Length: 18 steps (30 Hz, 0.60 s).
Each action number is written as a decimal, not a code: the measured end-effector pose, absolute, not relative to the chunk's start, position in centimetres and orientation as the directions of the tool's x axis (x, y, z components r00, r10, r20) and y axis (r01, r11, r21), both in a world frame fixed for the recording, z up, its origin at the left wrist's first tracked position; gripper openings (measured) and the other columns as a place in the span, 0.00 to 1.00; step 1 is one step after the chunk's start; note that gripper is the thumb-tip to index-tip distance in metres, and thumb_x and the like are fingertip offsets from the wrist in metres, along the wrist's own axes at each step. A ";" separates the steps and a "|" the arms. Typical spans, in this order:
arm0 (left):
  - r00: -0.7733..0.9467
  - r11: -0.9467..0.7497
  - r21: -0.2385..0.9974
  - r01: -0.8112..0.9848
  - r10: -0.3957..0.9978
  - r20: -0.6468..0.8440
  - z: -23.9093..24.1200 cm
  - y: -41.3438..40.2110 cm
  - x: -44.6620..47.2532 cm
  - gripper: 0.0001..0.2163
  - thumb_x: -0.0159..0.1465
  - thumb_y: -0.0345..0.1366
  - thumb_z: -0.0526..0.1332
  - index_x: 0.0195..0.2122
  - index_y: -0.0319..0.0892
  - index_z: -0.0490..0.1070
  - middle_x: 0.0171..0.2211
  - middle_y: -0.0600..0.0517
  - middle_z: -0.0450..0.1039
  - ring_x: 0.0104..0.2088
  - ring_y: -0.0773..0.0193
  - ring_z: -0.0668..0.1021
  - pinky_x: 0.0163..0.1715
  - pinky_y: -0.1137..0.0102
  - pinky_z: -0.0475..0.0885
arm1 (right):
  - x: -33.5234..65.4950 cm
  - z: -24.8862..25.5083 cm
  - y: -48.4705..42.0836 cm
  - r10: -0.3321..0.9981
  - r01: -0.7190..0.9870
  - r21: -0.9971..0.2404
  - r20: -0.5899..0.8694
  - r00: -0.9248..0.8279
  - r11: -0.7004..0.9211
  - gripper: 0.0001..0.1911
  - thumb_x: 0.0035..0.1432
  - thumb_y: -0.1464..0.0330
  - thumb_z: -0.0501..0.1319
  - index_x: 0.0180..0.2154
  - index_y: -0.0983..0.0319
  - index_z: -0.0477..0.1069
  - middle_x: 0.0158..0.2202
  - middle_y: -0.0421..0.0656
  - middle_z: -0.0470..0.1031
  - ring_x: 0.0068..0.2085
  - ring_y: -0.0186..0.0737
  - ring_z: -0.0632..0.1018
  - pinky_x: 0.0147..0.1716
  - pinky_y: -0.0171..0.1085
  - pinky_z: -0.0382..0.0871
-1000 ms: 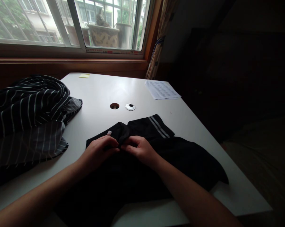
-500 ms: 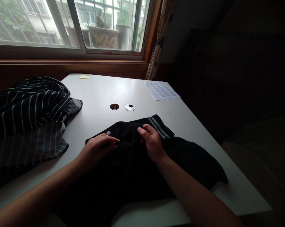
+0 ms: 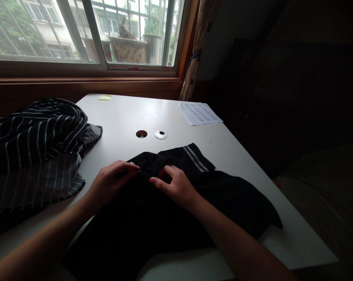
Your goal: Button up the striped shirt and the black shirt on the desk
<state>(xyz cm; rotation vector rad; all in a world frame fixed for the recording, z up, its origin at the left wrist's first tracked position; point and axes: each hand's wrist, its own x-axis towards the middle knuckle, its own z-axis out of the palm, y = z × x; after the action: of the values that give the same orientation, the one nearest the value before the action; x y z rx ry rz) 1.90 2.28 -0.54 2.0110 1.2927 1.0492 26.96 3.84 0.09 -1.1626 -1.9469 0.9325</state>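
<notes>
A black garment (image 3: 153,218) lies spread across the desk in front of me, with two pale stripes on one folded part, perhaps a sleeve or collar. My left hand (image 3: 112,179) pinches its upper edge between thumb and fingers, beside a small white tag (image 3: 132,163). Close to the right of it, my right hand (image 3: 176,185) rests at a fold of the same cloth. Its thumb stands apart from the fingers, whose tips are partly hidden at the dark fabric. Deep shadow hides most of the garment's detail.
The white desk (image 3: 120,117) carries a heaped striped cloth (image 3: 47,144) on the left. Farther back are a yellow note (image 3: 105,97), a cable hole (image 3: 141,134), its metal cover (image 3: 160,135) and printed papers (image 3: 199,113). A window (image 3: 129,35) and a tied curtain (image 3: 192,66) stand behind.
My right hand has moved left and slightly down, and its thumb and fingers have come apart from their pinch. My left hand has shifted a little left and up, its fingertips closing on the cloth.
</notes>
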 end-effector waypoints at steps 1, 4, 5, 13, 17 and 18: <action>0.247 -0.413 0.757 0.506 0.910 0.332 -0.6 2.3 1.9 0.08 0.68 0.41 0.62 0.45 0.48 0.75 0.42 0.53 0.74 0.42 0.65 0.77 0.42 0.74 0.70 | 26.8 0.1 3.7 0.896 0.447 -0.814 0.186 -0.404 0.371 0.15 0.55 0.56 0.67 0.31 0.61 0.73 0.32 0.42 0.75 0.36 0.39 0.75 0.36 0.36 0.67; 0.274 -0.440 0.734 0.517 0.898 0.344 -1.1 2.3 1.9 0.08 0.68 0.40 0.61 0.47 0.50 0.74 0.42 0.53 0.73 0.41 0.66 0.76 0.41 0.75 0.69 | 26.6 0.0 3.5 0.892 0.441 -0.824 0.159 -0.423 0.356 0.13 0.57 0.58 0.66 0.32 0.62 0.76 0.33 0.43 0.77 0.36 0.40 0.77 0.37 0.37 0.68; 0.280 -0.447 0.724 0.524 0.894 0.350 -1.2 2.3 2.0 0.08 0.68 0.40 0.61 0.47 0.50 0.74 0.41 0.54 0.72 0.40 0.67 0.76 0.41 0.76 0.69 | 26.6 0.0 3.6 0.897 0.417 -0.849 0.135 -0.421 0.324 0.13 0.57 0.59 0.65 0.32 0.62 0.77 0.33 0.44 0.78 0.37 0.41 0.78 0.37 0.37 0.68; 0.308 -0.524 0.671 0.524 0.851 0.425 -1.3 2.1 2.2 0.11 0.68 0.38 0.62 0.51 0.52 0.72 0.40 0.54 0.70 0.37 0.68 0.75 0.38 0.77 0.71 | 27.0 -0.6 4.5 0.895 0.217 -0.974 -0.033 -0.445 0.072 0.10 0.55 0.68 0.65 0.40 0.63 0.80 0.39 0.43 0.82 0.45 0.46 0.80 0.47 0.38 0.70; 0.294 -0.521 0.664 0.536 0.853 0.432 -1.3 2.0 2.3 0.11 0.68 0.37 0.62 0.51 0.51 0.71 0.40 0.53 0.71 0.39 0.67 0.76 0.41 0.75 0.72 | 26.9 0.0 4.1 0.894 0.266 -0.951 0.025 -0.448 0.160 0.16 0.58 0.58 0.64 0.39 0.64 0.79 0.38 0.44 0.81 0.41 0.44 0.80 0.39 0.35 0.70; 0.294 -0.522 0.666 0.532 0.852 0.433 -1.3 1.9 2.4 0.11 0.68 0.37 0.62 0.52 0.51 0.71 0.40 0.53 0.71 0.40 0.66 0.76 0.42 0.75 0.72 | 26.9 0.1 4.0 0.887 0.280 -0.944 0.027 -0.461 0.174 0.17 0.58 0.56 0.63 0.39 0.64 0.78 0.37 0.43 0.81 0.39 0.43 0.80 0.37 0.35 0.70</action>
<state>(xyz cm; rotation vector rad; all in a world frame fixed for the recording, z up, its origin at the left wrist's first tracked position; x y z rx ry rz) 2.41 1.94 -1.30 2.1725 1.2406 1.0997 26.90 4.02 0.08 -1.0992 -1.8505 1.2929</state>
